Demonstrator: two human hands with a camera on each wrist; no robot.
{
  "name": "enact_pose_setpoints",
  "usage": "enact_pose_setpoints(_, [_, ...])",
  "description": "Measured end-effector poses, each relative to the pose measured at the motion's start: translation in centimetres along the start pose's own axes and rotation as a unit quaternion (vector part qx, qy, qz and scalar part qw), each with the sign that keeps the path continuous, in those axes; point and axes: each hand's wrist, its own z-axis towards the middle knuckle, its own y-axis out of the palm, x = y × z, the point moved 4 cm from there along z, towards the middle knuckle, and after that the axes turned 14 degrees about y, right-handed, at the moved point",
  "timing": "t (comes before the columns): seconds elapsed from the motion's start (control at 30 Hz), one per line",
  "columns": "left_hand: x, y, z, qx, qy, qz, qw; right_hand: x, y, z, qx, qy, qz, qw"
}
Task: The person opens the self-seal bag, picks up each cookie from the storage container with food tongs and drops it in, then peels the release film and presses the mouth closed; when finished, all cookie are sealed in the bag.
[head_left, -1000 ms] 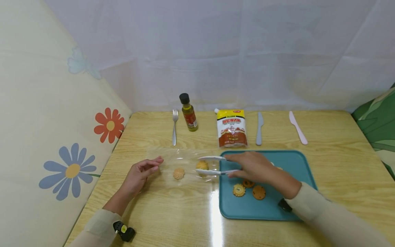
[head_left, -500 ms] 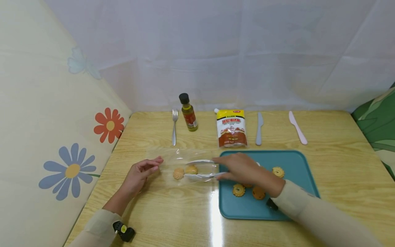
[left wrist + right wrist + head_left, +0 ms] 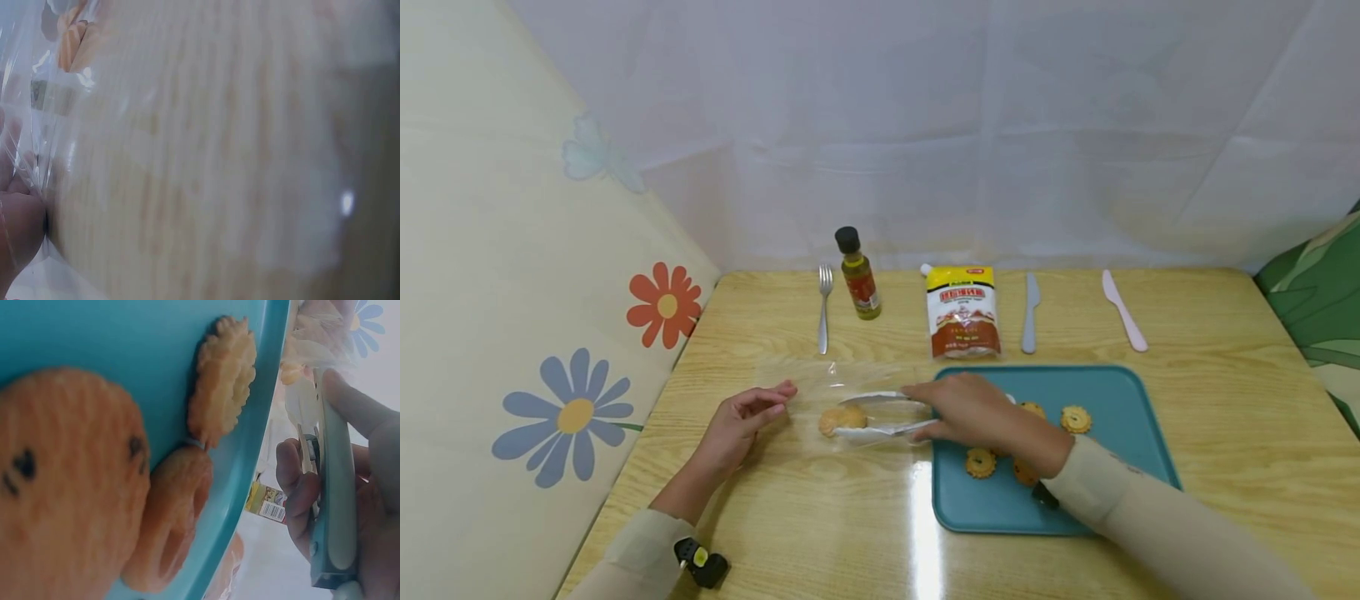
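Bagging seemed the step: the right hand [image 3: 967, 409] had tongs [image 3: 874, 398] in its fingers, a cookie [image 3: 853, 417] between their arms inside the clear bag [image 3: 842, 380]; the left hand [image 3: 739, 425] pinched the bag. Next likely called for parting the tongs.

At the upper centre of the head view, the pouch [image 3: 964, 312] bears large red Chinese characters, too blurred to read, with smaller illegible print. Left of it, lettering on the bottle [image 3: 860, 279] is illegible. A barcode [image 3: 273, 512] shows right of centre in the right wrist view, digits unreadable.
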Motion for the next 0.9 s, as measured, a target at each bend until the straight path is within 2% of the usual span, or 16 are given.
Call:
enact_pose_setpoints(0.27, [-0.09,0.01,0.00,-0.001,0.004,-0.007,1.0000,0.10,0.35,0.18,-0.015,0.015,0.004,1.000])
enact_pose_setpoints(0.9, [0.00,0.05,-0.02,-0.001,0.003,-0.008,1.0000,0.59,0.11,-0.54,-0.012,0.023,0.016,1.000])
